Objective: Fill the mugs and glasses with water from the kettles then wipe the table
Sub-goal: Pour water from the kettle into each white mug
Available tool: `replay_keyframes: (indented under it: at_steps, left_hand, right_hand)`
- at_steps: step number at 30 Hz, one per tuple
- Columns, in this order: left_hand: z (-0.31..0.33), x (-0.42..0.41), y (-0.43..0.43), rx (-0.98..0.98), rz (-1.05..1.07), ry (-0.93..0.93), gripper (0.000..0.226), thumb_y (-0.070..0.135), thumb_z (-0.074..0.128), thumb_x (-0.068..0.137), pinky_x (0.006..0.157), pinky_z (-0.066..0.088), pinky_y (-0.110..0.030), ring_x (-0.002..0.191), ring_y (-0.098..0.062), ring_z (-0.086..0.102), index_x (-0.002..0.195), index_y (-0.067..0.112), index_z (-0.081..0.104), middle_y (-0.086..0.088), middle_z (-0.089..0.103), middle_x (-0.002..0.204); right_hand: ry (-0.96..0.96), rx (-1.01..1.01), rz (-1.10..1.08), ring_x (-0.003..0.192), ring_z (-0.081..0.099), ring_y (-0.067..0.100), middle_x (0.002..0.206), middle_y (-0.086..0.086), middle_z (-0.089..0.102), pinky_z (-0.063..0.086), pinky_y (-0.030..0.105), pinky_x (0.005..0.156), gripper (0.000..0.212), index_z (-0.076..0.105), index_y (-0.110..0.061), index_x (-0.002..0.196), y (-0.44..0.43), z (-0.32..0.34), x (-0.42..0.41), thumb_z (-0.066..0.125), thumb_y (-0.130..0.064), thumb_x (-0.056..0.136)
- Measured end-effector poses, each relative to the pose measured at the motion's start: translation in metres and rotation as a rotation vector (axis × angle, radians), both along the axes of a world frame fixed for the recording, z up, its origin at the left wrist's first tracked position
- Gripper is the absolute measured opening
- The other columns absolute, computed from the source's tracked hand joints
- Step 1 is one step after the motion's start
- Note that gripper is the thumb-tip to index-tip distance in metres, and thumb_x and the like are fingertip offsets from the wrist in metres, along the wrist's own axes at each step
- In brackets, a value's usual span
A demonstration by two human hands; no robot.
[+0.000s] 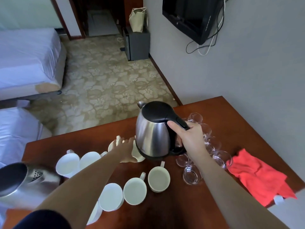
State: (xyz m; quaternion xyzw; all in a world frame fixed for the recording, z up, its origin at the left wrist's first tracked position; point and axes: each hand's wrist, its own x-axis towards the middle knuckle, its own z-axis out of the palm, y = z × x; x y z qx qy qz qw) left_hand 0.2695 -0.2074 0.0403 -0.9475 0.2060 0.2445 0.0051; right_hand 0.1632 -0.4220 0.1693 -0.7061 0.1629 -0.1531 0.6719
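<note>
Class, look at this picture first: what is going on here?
A person works at a wooden table. The right hand grips a steel kettle by its handle, held over the white mugs. The left hand, open, reaches toward the far mugs. A second kettle sits near left, glasses cluster right, and a red cloth lies beside them.

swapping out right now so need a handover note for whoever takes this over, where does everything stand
Right hand grips the handle of the steel kettle, held upright, not pouring.
Left hand open, reaching over the far white mugs; contact unclear.
Second kettle at the near left, lid open. Glasses clustered right of the mugs; red cloth at the right edge of the table.
Done: cannot tell which vessels hold water.
Left: finish filling, then wipe the table.
</note>
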Motion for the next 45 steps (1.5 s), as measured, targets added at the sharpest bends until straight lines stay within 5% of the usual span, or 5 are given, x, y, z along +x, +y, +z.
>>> replay_keyframes:
  at_steps: [15,26,32,35,45]
  left_hand:
    - [-0.010,-0.018,-0.013,-0.012,0.100,-0.163,0.103,0.077,0.062,0.069,0.108,-0.010,-0.072,0.152,-0.017,0.007,0.145,0.016,0.028,0.006,0.035,0.153]
    - [-0.007,-0.034,-0.002,-0.517,0.322,-0.293,0.088,0.055,0.081,0.066,0.117,-0.012,-0.054,0.151,-0.013,0.009,0.136,0.020,0.041,0.001,0.037,0.152]
    - [0.022,-0.061,0.011,-0.929,0.323,-0.290,0.076,0.053,0.078,0.054,0.122,0.010,-0.043,0.130,-0.009,0.042,0.118,0.029,0.046,0.016,0.055,0.124]
    - [0.021,-0.076,0.014,-1.047,0.407,-0.275,0.071,0.030,0.090,0.065,0.089,0.043,-0.017,0.113,-0.009,0.056,0.122,0.021,0.049,0.010,0.060,0.120]
    - [0.030,-0.141,0.028,-1.196,0.464,-0.397,0.067,0.041,0.081,0.075,0.065,0.045,-0.022,0.103,-0.015,0.058,0.128,0.019,0.046,0.001,0.057,0.117]
  right_hand:
    - [-0.026,-0.076,-0.047,0.053,0.039,0.019,0.051,0.004,0.042,0.032,0.032,0.055,0.050,0.048,0.005,0.058,-0.002,-0.001,0.011,0.082,-0.026,0.079]
    - [-0.124,0.000,-0.086,0.047,0.034,0.022,0.054,0.015,0.040,0.030,0.034,0.055,0.054,0.048,0.009,0.061,-0.010,0.006,-0.003,0.081,-0.029,0.080]
    - [-0.223,0.061,-0.087,0.042,0.034,0.021,0.046,0.009,0.039,0.030,0.028,0.050,0.048,0.047,-0.006,0.056,-0.020,0.007,-0.032,0.079,-0.031,0.081]
    - [-0.262,0.106,-0.073,0.040,0.031,0.019,0.043,0.003,0.038,0.026,0.026,0.045,0.046,0.047,-0.013,0.055,-0.021,0.010,-0.050,0.080,-0.031,0.082]
    - [-0.468,0.040,0.018,0.044,0.032,0.010,0.052,-0.005,0.042,0.025,0.021,0.039,0.031,0.056,-0.019,0.065,-0.008,0.019,-0.150,0.080,-0.030,0.082]
